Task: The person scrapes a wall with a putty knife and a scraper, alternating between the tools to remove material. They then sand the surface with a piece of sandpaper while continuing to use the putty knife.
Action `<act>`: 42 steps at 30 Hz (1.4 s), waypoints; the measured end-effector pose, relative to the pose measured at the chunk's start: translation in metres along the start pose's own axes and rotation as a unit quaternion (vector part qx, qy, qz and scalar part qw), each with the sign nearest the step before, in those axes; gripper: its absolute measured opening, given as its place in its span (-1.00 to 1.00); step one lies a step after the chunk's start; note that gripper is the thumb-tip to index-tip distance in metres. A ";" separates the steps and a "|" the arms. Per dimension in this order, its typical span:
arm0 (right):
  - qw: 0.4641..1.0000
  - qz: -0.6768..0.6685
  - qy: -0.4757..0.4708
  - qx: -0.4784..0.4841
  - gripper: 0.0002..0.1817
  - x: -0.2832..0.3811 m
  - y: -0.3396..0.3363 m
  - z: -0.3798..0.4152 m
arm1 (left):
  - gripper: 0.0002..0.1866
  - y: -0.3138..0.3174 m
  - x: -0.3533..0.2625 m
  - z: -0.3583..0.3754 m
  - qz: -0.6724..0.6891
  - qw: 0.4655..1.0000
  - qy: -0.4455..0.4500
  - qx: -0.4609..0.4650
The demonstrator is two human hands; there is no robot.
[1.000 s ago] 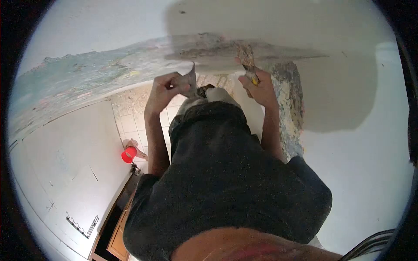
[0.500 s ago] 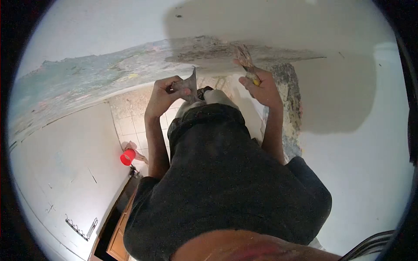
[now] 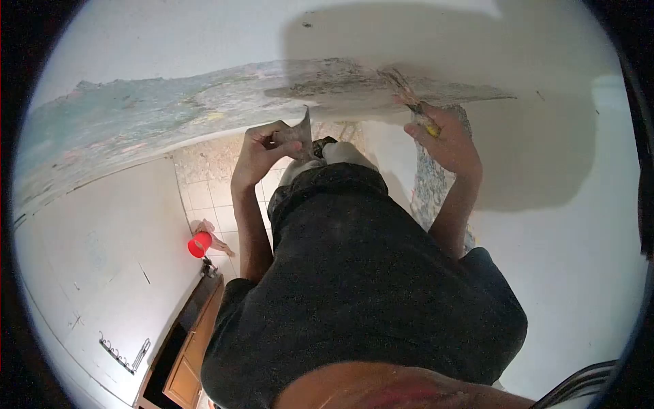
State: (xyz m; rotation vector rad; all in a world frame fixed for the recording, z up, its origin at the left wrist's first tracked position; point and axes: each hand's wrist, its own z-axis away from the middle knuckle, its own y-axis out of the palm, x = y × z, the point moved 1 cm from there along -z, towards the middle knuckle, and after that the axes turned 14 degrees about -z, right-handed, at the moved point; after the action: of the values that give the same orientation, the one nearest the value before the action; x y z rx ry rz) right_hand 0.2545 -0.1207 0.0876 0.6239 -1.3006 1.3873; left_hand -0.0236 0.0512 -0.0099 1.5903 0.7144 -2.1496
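Observation:
Against the wall, my right hand [image 3: 449,140] grips a scraper [image 3: 409,99] by its yellow-marked handle, the blade end up at the rough grey patch [image 3: 320,85]. The fingertips are near the wall surface. My left hand [image 3: 264,153] is closed on a thin, grey, curved-edged plate [image 3: 300,133], held between thumb and fingers below the patch. A second rough strip [image 3: 429,184] runs down the wall beside my right forearm and is partly hidden by it.
On the tiled floor [image 3: 221,194] at the left stands a red bucket [image 3: 199,245] beside a crumpled cloth or bag. A wooden cabinet [image 3: 187,365] and a wall rack with hooks [image 3: 119,356] are at the lower left. Dark cables [image 3: 579,385] show at the lower right.
My right hand has moved to the right along the wall with the scraper. My left hand has shifted slightly right, still holding the grey plate.

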 end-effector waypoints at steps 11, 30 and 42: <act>0.992 0.062 0.106 0.009 -0.54 0.015 0.006 0.003 | -0.81 0.001 0.008 -0.006 0.010 1.000 -0.007 0.010; 0.995 0.046 0.082 -0.020 -0.61 -0.010 -0.005 0.005 | -0.87 0.004 0.002 -0.003 0.033 0.999 0.034 0.007; 0.979 0.169 0.117 -0.006 -0.55 -0.006 0.000 -0.001 | -0.89 -0.003 0.013 -0.001 0.041 0.998 0.046 -0.004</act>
State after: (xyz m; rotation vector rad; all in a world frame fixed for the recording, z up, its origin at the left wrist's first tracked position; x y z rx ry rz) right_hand 0.2563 -0.1217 0.0817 0.2267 -1.2602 1.6716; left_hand -0.0281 0.0542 -0.0218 1.6933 0.6723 -2.0252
